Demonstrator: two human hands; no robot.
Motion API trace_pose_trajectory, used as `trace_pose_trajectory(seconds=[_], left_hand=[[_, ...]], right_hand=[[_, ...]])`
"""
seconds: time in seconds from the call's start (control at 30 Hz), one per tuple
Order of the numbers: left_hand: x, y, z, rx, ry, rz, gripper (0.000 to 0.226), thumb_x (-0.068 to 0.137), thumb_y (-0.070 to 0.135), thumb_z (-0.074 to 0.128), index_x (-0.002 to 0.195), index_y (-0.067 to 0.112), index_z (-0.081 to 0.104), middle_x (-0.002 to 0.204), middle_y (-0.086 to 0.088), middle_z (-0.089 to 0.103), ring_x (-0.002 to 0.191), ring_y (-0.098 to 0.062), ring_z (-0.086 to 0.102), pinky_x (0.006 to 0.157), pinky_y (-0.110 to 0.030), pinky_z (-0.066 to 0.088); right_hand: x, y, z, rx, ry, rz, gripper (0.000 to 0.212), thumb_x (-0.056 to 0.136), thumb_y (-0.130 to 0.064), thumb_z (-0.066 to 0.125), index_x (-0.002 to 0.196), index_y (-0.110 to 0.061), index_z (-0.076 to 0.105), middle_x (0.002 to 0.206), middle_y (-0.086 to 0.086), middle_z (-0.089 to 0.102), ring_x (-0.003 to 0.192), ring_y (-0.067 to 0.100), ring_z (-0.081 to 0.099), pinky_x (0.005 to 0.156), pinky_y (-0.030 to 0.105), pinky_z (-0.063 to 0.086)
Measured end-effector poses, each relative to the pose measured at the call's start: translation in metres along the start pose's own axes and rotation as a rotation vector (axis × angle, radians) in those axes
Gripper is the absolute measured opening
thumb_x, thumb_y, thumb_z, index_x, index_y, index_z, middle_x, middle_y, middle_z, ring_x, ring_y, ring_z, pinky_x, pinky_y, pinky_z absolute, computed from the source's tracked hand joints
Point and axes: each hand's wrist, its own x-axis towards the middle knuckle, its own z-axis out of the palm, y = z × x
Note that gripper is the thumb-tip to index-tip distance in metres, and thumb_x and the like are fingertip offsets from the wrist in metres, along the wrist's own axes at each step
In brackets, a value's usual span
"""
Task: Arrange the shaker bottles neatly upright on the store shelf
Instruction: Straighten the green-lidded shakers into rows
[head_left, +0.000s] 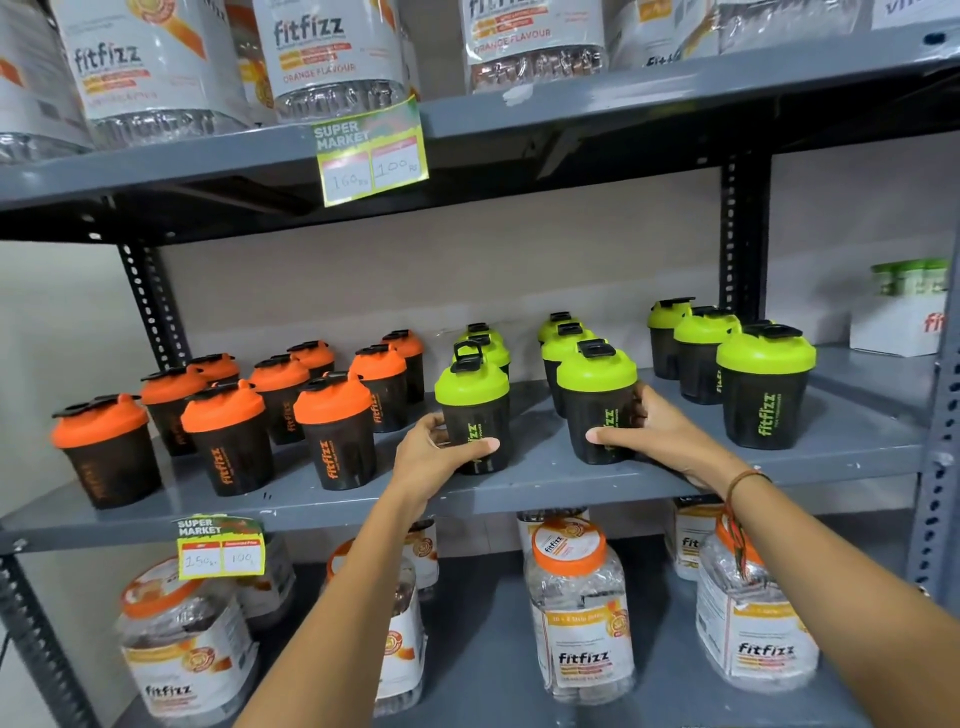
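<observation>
Grey painted steel made up the middle shelf (519, 488) of the store rack, and on it stood dark translucent shaker bottles with bright screw lids, all upright. The orange-lidded shaker bottles (332, 431) filled the side toward 9 o'clock in rough rows, and the lime-green-lidded shaker bottles (763, 389) ran in three short files toward 3 o'clock. The left hand (436, 452) gripped the front green-lidded bottle of the left file (472, 410), its fingers (431, 423) curled round the far side of the dark body and its thumb lying across the printed front. The right hand (654, 436) held the front green-lidded bottle of the middle file (597, 400) in the same way, fingers wrapped round the side toward 3 o'clock and thumb pressed on the front. Both held bottles rested on the shelf near its front edge, just apart from each other. A thin brown cord bracelet (743, 478) circled the right wrist. At 12 o'clock a yellow-green paper price tag (369, 150) hung from the upper shelf, beneath clear plastic jars with white labels (322, 57). At 6 o'clock, on the lower shelf, stood clear plastic jars with orange lids (576, 608), and a second price tag (221, 548) hung toward 8 o'clock.
</observation>
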Motion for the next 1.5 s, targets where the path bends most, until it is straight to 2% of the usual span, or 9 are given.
trace_pose_trajectory(seconds=[0.3,0.4,0.5,0.6,0.7,0.8,0.93,1.17,1.5], left_hand=[[-0.007,0.003,0.004,0.020,0.067,0.058,0.089,0.054,0.045,0.091,0.129,0.026,0.046,0.126,0.008,0.059,0.108,-0.006,0.058,0.088,-0.023,0.045],[-0.021,0.006,0.014,0.025,0.429,0.226,0.087,0.060,0.054,0.085,0.130,0.029,0.040,0.124,0.009,0.045,0.106,-0.005,0.050,0.092,-0.031,0.045],[-0.044,0.012,0.036,0.123,0.683,0.558,0.056,0.071,0.054,0.077,0.111,0.028,0.047,0.103,0.013,0.045,0.091,-0.006,0.050,0.081,-0.038,0.050],[-0.062,0.023,0.078,0.238,0.409,0.817,0.045,0.079,0.045,0.073,0.114,0.029,0.050,0.102,0.017,0.047,0.095,-0.001,0.053,0.078,-0.025,0.049],[-0.067,0.033,0.116,0.326,0.176,0.693,0.085,0.076,0.054,0.069,0.144,0.030,0.024,0.132,0.012,0.042,0.121,-0.002,0.046,0.094,-0.019,0.044],[-0.053,0.033,0.131,0.390,0.071,0.438,0.116,0.066,0.065,0.071,0.152,0.028,0.001,0.156,-0.002,0.028,0.139,-0.022,0.035,0.105,-0.038,0.039],[-0.024,0.031,0.132,0.429,-0.046,0.213,0.111,0.058,0.064,0.077,0.146,0.021,0.025,0.146,-0.005,0.048,0.130,-0.028,0.049,0.100,-0.041,0.043],[-0.009,0.030,0.132,0.438,-0.051,0.149,0.086,0.053,0.065,0.077,0.126,0.024,0.053,0.120,0.003,0.068,0.109,-0.020,0.064,0.087,-0.036,0.051],[-0.012,0.030,0.136,0.431,-0.022,0.155,0.086,0.054,0.065,0.078,0.126,0.024,0.056,0.118,0.004,0.070,0.108,-0.018,0.065,0.088,-0.036,0.053]], right_hand=[[-0.002,-0.002,-0.003,-0.057,0.031,-0.004,0.096,0.061,-0.049,0.090,0.140,-0.030,0.039,0.137,-0.002,0.058,0.122,0.018,0.057,0.106,0.045,0.047],[-0.011,-0.002,-0.003,-0.073,0.097,-0.086,0.108,0.067,-0.049,0.087,0.153,-0.032,0.024,0.146,-0.008,0.044,0.131,0.012,0.044,0.109,0.039,0.040],[-0.031,0.002,-0.002,-0.176,0.416,-0.342,0.078,0.080,-0.051,0.075,0.146,-0.025,0.042,0.139,-0.002,0.049,0.126,0.014,0.049,0.097,0.036,0.051],[-0.045,0.007,-0.015,-0.344,0.851,-0.565,0.054,0.085,-0.039,0.069,0.133,-0.019,0.052,0.124,0.002,0.054,0.116,0.020,0.051,0.091,0.038,0.050],[-0.053,0.017,-0.039,-0.346,1.056,-0.454,0.067,0.083,-0.034,0.073,0.139,-0.015,0.043,0.136,0.009,0.047,0.126,0.028,0.045,0.099,0.052,0.045],[-0.058,0.032,-0.066,-0.345,0.956,-0.150,0.092,0.077,-0.055,0.071,0.150,-0.019,0.027,0.148,0.013,0.038,0.136,0.033,0.039,0.106,0.054,0.040],[-0.060,0.051,-0.096,-0.494,0.656,0.134,0.111,0.070,-0.066,0.073,0.155,-0.016,0.021,0.155,0.017,0.038,0.139,0.039,0.040,0.107,0.057,0.039],[-0.056,0.062,-0.102,-0.553,0.618,0.115,0.081,0.067,-0.074,0.065,0.127,-0.024,0.046,0.118,0.010,0.071,0.108,0.037,0.065,0.085,0.047,0.052],[-0.057,0.060,-0.098,-0.574,0.614,0.066,0.077,0.069,-0.079,0.061,0.124,-0.026,0.050,0.117,0.006,0.072,0.111,0.034,0.066,0.101,0.053,0.045]])
